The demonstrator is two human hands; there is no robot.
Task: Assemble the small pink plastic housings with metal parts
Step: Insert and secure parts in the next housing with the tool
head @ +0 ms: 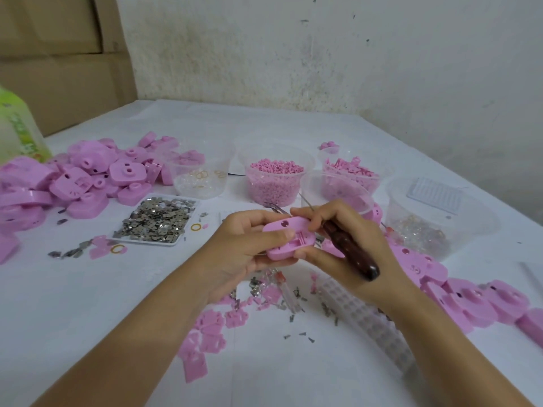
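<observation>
Above the cluttered white worktop [88,318], the left hand [249,242] is gripping a pink housing [289,237] in mid-air; the right hand [340,245] is pinching its end while also clutching a dark-handled tool [349,251]; that crowded grip may be risking a slipped, lost part.

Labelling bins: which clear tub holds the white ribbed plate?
The rightmost tub: the plate sits in it; the rest hold pink bits or rings.

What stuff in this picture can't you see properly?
- Head view, pink housing: the left hand's thumb covers its inside; any metal part is unclear.
- Head view, dark-handled tool: the right hand hides its front.
- Head view, green-labelled bottle: cut off by the left edge.
- Head view, far-right tub: contents blurred.
</observation>
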